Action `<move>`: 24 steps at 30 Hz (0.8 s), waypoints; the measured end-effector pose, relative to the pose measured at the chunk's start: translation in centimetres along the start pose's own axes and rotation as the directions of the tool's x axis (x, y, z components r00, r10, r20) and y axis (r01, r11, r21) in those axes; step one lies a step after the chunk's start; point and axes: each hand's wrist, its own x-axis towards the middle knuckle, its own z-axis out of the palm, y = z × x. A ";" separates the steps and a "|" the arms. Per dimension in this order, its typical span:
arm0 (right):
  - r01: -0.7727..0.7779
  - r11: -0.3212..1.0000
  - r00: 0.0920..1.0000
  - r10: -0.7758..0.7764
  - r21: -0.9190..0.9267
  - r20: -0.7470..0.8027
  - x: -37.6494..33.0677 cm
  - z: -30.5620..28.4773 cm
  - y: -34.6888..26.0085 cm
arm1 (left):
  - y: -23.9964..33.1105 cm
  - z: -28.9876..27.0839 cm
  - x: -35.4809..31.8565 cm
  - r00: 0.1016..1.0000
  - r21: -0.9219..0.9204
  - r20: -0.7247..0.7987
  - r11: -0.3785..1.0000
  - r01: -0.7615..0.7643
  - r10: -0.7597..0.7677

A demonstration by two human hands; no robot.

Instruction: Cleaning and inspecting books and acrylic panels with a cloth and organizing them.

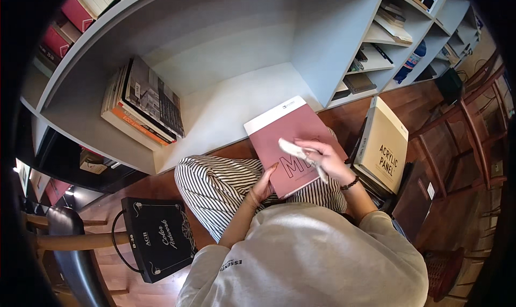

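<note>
A pink pad with a white top band (269,140) lies tilted across my lap. My left hand (264,184) grips its lower left edge, thumb on the cover and the other fingers out of sight beneath. Over the cover, my right hand (322,157) is closed on a crumpled white cloth (293,148), which rests against the pad's middle. A dark beaded bracelet (350,183) circles my right wrist. Beside my right knee stands a stack of pads, with a cream one (382,148) on top.
In front, a grey-white shelf (236,100) holds upright books and magazines (145,103) at its left. A black carry case (158,238) lies on the wooden floor at my left, near a chair (67,237). Wooden chairs (473,129) stand at the right. Compartments farther right hold books and a blue bottle (411,62).
</note>
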 end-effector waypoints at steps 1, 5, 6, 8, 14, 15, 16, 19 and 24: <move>-0.097 0.877 0.991 0.126 0.470 -0.032 -0.1 -0.6 -0.4 | -0.1 -0.4 0.1 1.000 -0.007 0.000 1.000 0.004 -0.004; -0.068 0.144 0.992 0.114 0.987 0.052 0.2 -1.0 -2.8 | -0.2 -0.7 0.3 1.000 0.014 0.003 1.000 0.017 -0.017; -0.052 -0.075 0.998 0.038 0.996 0.055 0.3 -0.9 -3.3 | -0.1 -0.7 0.2 1.000 0.047 0.002 0.999 0.019 -0.019; -0.045 -0.096 0.997 0.065 0.994 0.052 0.2 -0.8 -4.2 | -0.1 -0.4 0.1 1.000 0.080 0.001 0.997 0.020 -0.020; -0.022 0.095 0.990 0.139 0.995 0.008 0.1 -0.7 1.3 | 0.9 -0.2 -2.7 0.960 0.807 -0.210 0.588 0.062 0.187; -0.030 0.094 0.990 0.139 0.995 0.017 0.1 -0.7 1.4 | 1.5 0.7 -3.6 0.937 0.970 -0.179 0.215 0.117 0.298; -0.070 0.045 0.989 0.131 0.997 0.063 0.1 -0.7 1.6 | 2.1 1.8 -4.4 0.935 0.968 -0.187 0.221 0.122 0.303; -0.160 -0.059 0.978 0.124 0.985 0.167 -0.2 0.0 1.7 | 6.8 9.7 -8.0 0.953 0.988 -0.145 -0.010 0.153 0.267; -0.258 0.124 0.955 0.183 0.958 0.234 1.0 3.3 0.4 | 6.0 10.5 -7.5 0.884 0.940 0.046 0.280 -0.196 0.465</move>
